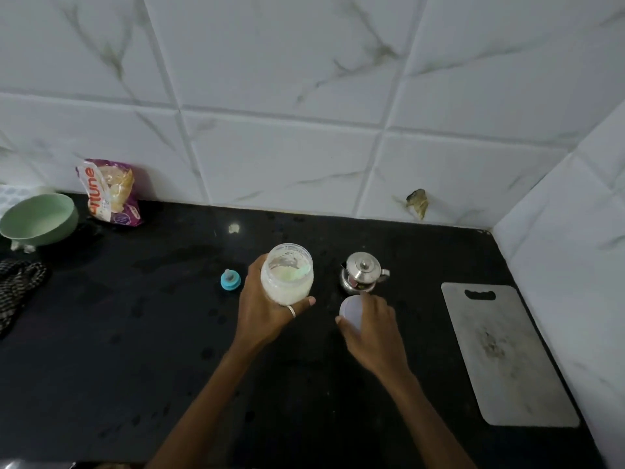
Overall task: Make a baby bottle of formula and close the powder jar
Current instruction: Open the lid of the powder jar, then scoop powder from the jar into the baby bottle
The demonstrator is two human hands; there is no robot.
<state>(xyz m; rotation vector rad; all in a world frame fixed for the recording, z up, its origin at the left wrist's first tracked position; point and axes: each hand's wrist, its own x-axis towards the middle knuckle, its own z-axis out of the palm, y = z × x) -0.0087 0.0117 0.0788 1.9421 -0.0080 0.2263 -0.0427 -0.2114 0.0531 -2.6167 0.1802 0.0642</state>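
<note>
On the black counter, my left hand is wrapped around a clear plastic powder jar. The jar has no lid on, is tilted slightly, and holds white powder with a pale green scoop inside. To its right, my right hand grips a round white lid just above the counter, apart from the jar. A blue bottle collar with its teat stands left of the jar. A small steel kettle with its lid on sits just behind my right hand. The bottle's body is not in sight.
A grey cutting board lies at the right near the tiled corner wall. At the far left are a green bowl, a purple food packet leaning on the wall, and a patterned cloth.
</note>
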